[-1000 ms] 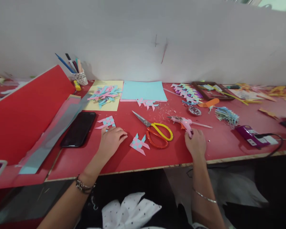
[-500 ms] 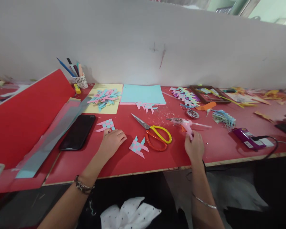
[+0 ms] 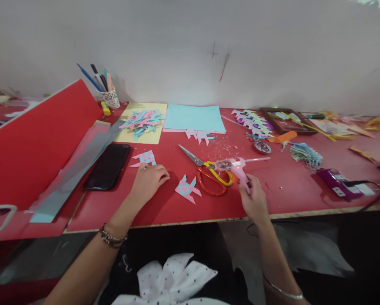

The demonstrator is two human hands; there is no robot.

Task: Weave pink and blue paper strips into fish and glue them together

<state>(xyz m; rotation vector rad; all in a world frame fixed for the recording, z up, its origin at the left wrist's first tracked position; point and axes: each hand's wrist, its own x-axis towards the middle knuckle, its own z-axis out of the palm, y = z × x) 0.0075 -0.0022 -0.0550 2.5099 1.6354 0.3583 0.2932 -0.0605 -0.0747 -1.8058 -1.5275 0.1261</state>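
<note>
My right hand (image 3: pixel 254 198) grips the handle of a pink hot glue gun (image 3: pixel 237 166), whose nozzle points left over the handles of the scissors (image 3: pixel 205 169). The scissors, one handle yellow and the other red, lie with blades spread slightly or closed; I cannot tell. My left hand (image 3: pixel 151 180) rests palm down on the table, holding nothing, its fingers loosely bent and apart from the thumb. Just beyond it lies a pink and blue woven paper fish (image 3: pixel 146 158). Another woven paper fish (image 3: pixel 187 189) lies between my left hand and the scissors.
A black phone (image 3: pixel 107 167) and a red board (image 3: pixel 40 148) stand left. Paper strips (image 3: pixel 143 121) lie on yellow paper, beside blue sheets (image 3: pixel 194 118). Further right are joined paper pieces (image 3: pixel 252 123), a brown frame (image 3: pixel 285 127), a bundle of strips (image 3: pixel 306 156) and a purple power box (image 3: pixel 336 184).
My right hand has brought the glue gun left and raised it, so its nozzle now overlaps the scissors' handles. My left hand stays by the paper fish. The view has shifted slightly.
</note>
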